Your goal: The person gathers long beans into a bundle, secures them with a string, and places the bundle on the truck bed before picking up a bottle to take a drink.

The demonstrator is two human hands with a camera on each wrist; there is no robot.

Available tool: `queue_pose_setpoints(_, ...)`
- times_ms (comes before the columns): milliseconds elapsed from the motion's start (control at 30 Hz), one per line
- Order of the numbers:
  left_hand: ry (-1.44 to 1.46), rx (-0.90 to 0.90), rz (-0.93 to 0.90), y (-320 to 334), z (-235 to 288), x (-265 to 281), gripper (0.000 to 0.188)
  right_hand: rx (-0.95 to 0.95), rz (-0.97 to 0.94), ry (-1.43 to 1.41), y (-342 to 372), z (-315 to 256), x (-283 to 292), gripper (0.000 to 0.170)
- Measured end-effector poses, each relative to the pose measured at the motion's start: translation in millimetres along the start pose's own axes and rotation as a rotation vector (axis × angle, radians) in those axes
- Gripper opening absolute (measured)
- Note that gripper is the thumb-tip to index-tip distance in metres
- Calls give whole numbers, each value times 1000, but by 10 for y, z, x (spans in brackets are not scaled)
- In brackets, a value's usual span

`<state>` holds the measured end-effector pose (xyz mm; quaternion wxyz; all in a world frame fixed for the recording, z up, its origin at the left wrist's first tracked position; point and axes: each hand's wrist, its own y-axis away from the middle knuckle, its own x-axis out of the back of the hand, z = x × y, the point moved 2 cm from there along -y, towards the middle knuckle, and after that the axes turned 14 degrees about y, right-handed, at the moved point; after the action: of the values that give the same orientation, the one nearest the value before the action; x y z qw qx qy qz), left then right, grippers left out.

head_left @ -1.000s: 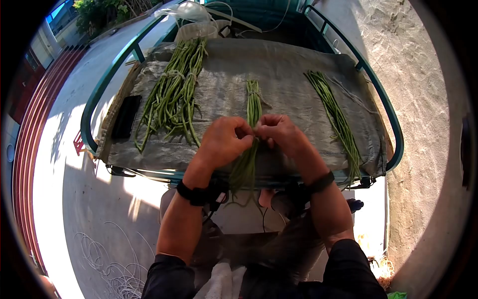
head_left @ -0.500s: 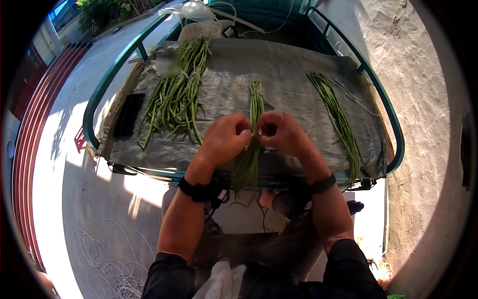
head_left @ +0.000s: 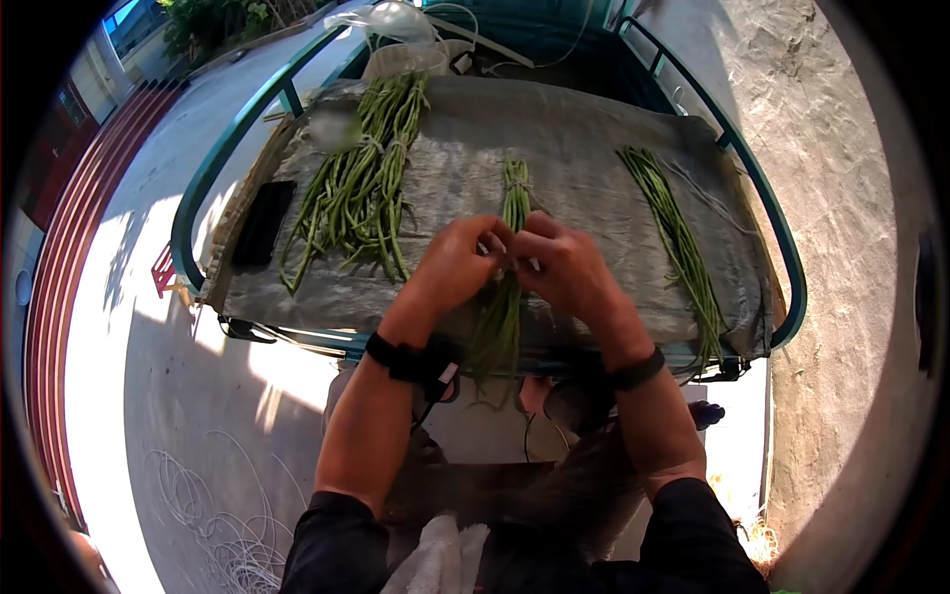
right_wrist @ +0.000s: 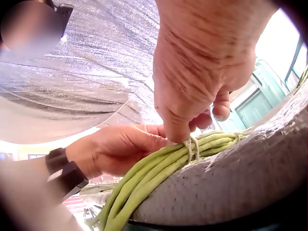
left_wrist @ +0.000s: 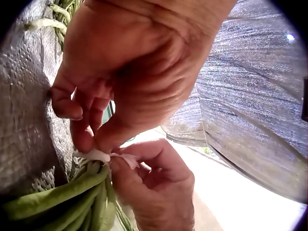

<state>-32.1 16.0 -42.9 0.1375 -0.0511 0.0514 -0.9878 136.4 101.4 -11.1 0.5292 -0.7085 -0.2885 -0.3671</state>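
The left hand (head_left: 457, 259) and right hand (head_left: 568, 269) are pinching a white tie (left_wrist: 97, 155) around the yardlong-bean bundle (head_left: 516, 205) lying on the woven tarp (head_left: 579, 139), and uneven tugging could be leaving that tie slack.

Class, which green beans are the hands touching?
The middle bundle, its tie pinched by left hand and right hand; left pile and right bundle lie untouched.

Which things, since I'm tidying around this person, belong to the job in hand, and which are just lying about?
In the job:
- left hand and right hand
- white tie they pinch
- middle bean bundle
- probably left beans, right beans

Apparently lying about:
- flat black object
- pale basket
- plastic bag
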Motion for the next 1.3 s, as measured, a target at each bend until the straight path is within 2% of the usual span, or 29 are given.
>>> queue_pose_setpoints(100, 7, -63, -77, -36, -50, 20, 25, -11, 20, -42, 15, 17, -30, 15)
queue_pose_setpoints(400, 6, 33, -176, -57, -43, 86, 23, -31, 34, -98, 31, 17, -56, 16)
queue_pose_setpoints(633, -17, 59, -194, -51, -39, 115, 23, -86, 13, -163, 54, 48, -87, 13)
queue_pose_setpoints(900, -41, 129, -154, 4, 44, 109, 20, -50, 35, -137, 65, 54, -82, 10)
queue_pose_setpoints(1200, -164, 0, -67, 30, -45, 129, 17, -6, -19, -98, 63, -24, 14, 12)
queue_pose_setpoints(1300, -334, -129, -23, 42, -59, 153, 15, 25, -75, -61, 51, -40, 47, 13)
